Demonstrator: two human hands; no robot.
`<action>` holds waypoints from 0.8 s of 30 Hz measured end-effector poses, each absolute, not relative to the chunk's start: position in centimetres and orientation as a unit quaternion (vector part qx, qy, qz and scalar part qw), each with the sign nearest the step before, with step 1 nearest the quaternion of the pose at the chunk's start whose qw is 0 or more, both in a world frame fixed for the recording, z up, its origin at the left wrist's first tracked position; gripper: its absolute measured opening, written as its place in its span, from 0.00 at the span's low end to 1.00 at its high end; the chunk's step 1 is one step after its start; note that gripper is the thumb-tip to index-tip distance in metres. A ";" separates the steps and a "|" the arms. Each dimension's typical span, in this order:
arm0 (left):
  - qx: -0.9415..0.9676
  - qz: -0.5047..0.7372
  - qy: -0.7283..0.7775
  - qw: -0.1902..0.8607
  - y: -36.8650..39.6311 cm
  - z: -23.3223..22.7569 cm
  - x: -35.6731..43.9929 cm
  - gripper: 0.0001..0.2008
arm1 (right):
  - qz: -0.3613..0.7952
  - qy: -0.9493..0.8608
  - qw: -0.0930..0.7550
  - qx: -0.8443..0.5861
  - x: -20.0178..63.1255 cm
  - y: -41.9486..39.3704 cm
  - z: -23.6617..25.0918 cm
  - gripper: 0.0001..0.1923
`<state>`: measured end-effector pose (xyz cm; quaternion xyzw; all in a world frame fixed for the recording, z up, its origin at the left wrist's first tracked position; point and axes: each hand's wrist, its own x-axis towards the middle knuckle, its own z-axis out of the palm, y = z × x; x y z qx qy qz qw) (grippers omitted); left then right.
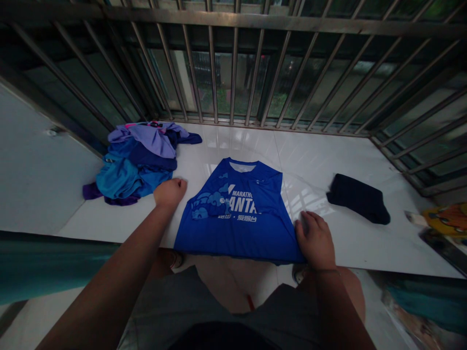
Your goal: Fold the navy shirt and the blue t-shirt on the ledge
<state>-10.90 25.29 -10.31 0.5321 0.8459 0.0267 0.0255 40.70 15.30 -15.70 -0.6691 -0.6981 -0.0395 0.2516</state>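
Marathon vest (237, 214) lies flat, neck away from us; our right hand (315, 238) pinches its near corner, left hand (170, 192) fisted, empty, beside it.

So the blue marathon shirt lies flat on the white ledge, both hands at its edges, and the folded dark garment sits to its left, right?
Not quite. In the head view the folded dark garment lies to the right of the blue marathon shirt; the pile of clothes is on the left. The left hand and right hand are at its edges.
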 end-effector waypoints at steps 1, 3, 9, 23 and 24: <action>0.532 0.026 0.846 0.026 25.3 -10.3 -10.9 0.29 | -0.040 -0.698 0.251 -0.669 40.7 15.3 -15.7 0.24; 0.532 0.023 0.846 0.024 25.3 -10.3 -10.9 0.29 | -0.040 -0.699 0.250 -0.669 40.7 15.2 -15.7 0.24; 0.535 0.026 0.845 0.014 25.4 -10.7 -11.0 0.29 | -0.037 -0.697 0.250 -0.671 40.6 15.2 -15.7 0.24; 0.533 0.016 0.846 0.014 25.4 -10.6 -11.0 0.30 | -0.048 -0.700 0.251 -0.666 40.6 15.3 -15.6 0.24; 0.533 0.017 0.846 0.014 25.4 -10.6 -11.0 0.30 | -0.047 -0.699 0.253 -0.667 40.6 15.3 -15.7 0.24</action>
